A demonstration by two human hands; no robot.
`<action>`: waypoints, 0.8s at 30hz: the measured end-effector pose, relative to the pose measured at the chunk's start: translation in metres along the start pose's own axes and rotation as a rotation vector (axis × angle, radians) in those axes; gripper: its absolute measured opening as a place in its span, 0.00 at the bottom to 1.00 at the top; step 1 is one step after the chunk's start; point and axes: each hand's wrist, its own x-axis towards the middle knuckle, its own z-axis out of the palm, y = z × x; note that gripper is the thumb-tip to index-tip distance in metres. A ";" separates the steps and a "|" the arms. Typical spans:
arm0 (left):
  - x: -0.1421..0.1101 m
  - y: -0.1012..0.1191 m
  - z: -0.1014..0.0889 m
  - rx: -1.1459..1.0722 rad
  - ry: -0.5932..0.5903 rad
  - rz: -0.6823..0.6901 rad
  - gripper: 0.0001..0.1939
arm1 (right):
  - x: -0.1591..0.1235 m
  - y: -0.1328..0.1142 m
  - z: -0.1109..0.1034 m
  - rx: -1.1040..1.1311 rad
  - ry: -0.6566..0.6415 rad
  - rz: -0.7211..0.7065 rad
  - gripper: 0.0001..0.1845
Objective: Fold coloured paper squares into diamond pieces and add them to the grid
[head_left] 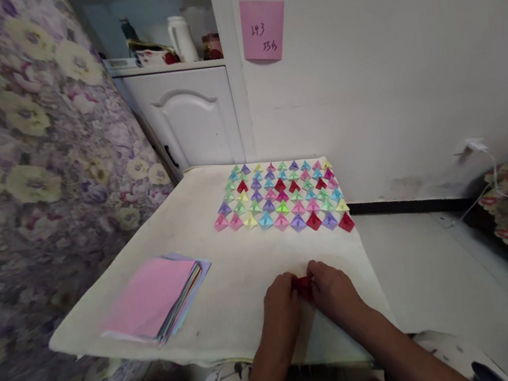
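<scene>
A small piece of dark red folded paper [303, 286] is pinched between my two hands, low over the front right part of the table. My left hand [282, 301] grips its left side, and my right hand [332, 285] has hold of its right side. Fingers cover much of the paper, so its exact folded shape is hidden. Beyond my hands lie rows of small folded paper pieces [282, 220] in pink, purple, green, blue, yellow and red. To the left rests a stack of coloured paper sheets [155, 294], a pink one on top.
The cream-covered table [181, 214] ends close to my lap. A floral curtain [29, 154] hangs on the left. Behind stand a white cabinet [195, 116] and a wall with a pink handwritten note [263, 30]. A plug with a cable [475, 146] is at the right.
</scene>
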 end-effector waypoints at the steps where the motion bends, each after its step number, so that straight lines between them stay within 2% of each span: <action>1: 0.000 0.000 0.000 -0.003 -0.002 0.000 0.12 | 0.000 0.001 0.000 0.005 0.000 -0.003 0.06; 5: 0.000 -0.003 -0.001 -0.007 0.001 -0.010 0.12 | 0.000 0.009 -0.005 0.043 -0.002 -0.016 0.07; 9: -0.002 -0.007 -0.007 -0.030 0.038 -0.005 0.18 | -0.003 0.023 -0.016 0.170 0.035 -0.066 0.11; 13: -0.004 -0.006 -0.013 -0.123 0.053 0.125 0.20 | -0.009 0.027 -0.024 0.260 0.049 -0.176 0.14; 17: -0.005 0.000 -0.014 -0.113 0.031 0.234 0.13 | -0.014 0.022 -0.022 0.179 -0.026 -0.244 0.14; 24: -0.001 -0.001 -0.006 0.037 -0.009 0.140 0.10 | -0.012 0.017 -0.011 -0.008 -0.061 -0.203 0.10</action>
